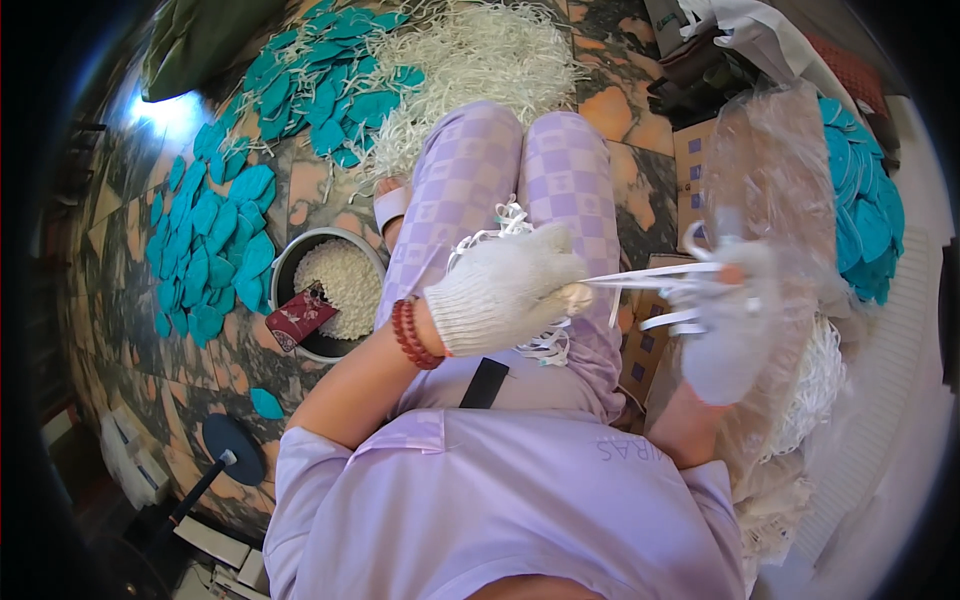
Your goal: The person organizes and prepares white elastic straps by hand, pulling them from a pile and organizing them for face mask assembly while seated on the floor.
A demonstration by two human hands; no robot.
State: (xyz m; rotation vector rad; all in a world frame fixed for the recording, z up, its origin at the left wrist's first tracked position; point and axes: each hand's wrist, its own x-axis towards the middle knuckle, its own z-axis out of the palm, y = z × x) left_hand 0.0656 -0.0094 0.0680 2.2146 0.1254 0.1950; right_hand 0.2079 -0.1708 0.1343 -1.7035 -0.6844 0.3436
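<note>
My left hand, in a white knitted glove with red beads at the wrist, is closed in front of my lap. It grips one end of a bundle of thin white straps. The straps stretch rightward to my right hand, also gloved and smeared by motion, whose fingers are closed round them. Loose ends stick out beside the right fingers. More white straps lie on my lap under the left hand, by a small black strip.
Teal oval pieces and a heap of white straps cover the floor ahead. A pot of white pellets, with a dark red packet on it, stands left of my legs. Clear plastic drapes a cardboard box at right, near more teal pieces.
</note>
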